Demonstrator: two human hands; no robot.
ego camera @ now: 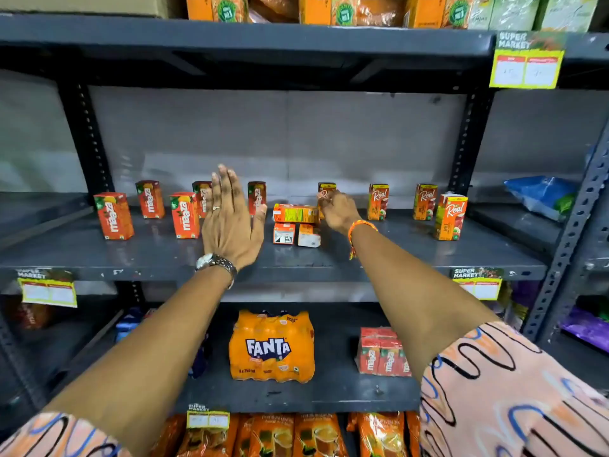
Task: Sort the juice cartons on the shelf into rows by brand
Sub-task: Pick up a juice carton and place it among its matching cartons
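Several red Maaza cartons [113, 215] stand on the left half of the grey shelf [164, 258]. Several orange Real cartons [449, 216] stand on the right half. In the middle, three cartons [296, 213] lie on their sides, one across the other two. My left hand [230, 222] hovers flat with fingers spread in front of two upright Maaza cartons and holds nothing. My right hand [339, 211] has its fingertips closed on an upright Real carton [326, 187] at the back, just behind the fallen ones.
A Fanta multipack [272, 346] and a wrapped Maaza pack [382, 352] sit on the shelf below. Orange boxes fill the shelf above. A blue bag [540, 196] lies in the neighbouring bay to the right. Price tags hang from the shelf edges.
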